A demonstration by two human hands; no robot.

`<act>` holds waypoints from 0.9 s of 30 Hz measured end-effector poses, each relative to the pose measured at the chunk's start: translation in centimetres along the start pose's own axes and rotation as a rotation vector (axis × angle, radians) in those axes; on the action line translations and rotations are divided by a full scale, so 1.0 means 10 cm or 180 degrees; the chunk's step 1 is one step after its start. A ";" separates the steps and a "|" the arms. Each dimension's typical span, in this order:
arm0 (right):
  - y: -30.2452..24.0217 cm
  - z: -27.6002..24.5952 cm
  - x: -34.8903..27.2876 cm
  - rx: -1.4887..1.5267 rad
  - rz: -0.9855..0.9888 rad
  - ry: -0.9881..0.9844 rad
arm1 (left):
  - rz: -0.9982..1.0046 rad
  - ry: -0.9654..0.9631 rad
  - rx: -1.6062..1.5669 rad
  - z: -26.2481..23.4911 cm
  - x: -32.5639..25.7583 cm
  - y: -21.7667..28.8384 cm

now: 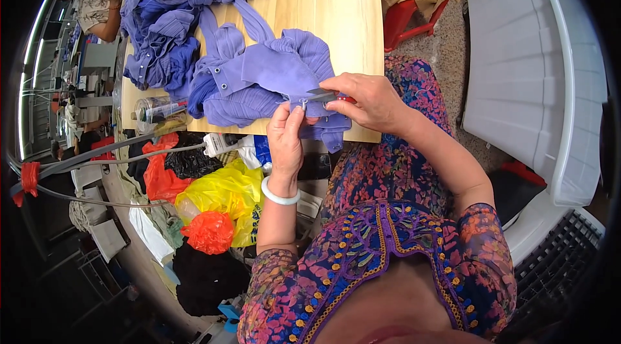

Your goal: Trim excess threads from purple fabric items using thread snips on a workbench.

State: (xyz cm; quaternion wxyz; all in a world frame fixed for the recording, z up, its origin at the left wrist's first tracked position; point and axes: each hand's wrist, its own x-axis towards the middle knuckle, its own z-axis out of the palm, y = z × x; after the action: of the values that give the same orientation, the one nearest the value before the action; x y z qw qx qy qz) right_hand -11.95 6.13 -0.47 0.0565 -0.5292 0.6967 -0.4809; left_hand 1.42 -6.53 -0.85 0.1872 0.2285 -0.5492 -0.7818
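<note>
A purple ribbed knit garment (275,66) lies bunched at the near edge of the wooden table, with dark round snaps along a band. My left hand (286,134) pinches a flap of it between thumb and fingers, beside a small pale metal-looking piece. In my right hand (369,101) is a pair of small thread snips (326,95) with red on the handle. Their dark blades point left, just above the pinched cloth. Whether the blades touch the fabric I cannot tell.
More purple garments (174,14) pile up at the table's far left. A clear plastic jar (155,110) stands on the left edge. Yellow bags (226,195) and red bags hang below. At right are a red stool (404,27) and a large white bin (517,53). Another person (100,1) sits far left.
</note>
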 end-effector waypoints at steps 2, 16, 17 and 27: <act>0.00 0.00 0.00 0.0003 -0.0031 -0.0006 | 0.0008 0.0005 -0.0003 -0.02 -0.01 -0.01; 0.00 0.07 0.00 -0.0057 -0.0235 0.0088 | -0.0090 -0.0117 -0.0347 -0.04 0.00 -0.02; 0.00 0.07 0.00 -0.0055 -0.0235 0.0086 | -0.0103 -0.0113 -0.0353 -0.04 0.00 -0.02; 0.00 0.11 -0.01 -0.0030 -0.0191 0.0053 | -0.0098 -0.0134 -0.0213 -0.05 -0.01 -0.03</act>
State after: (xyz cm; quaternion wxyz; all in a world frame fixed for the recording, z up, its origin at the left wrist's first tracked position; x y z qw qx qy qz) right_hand -11.24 5.55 -1.14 0.0337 -0.5462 0.6832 -0.4835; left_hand 1.73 -6.74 -1.27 0.1711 0.2140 -0.5229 -0.8072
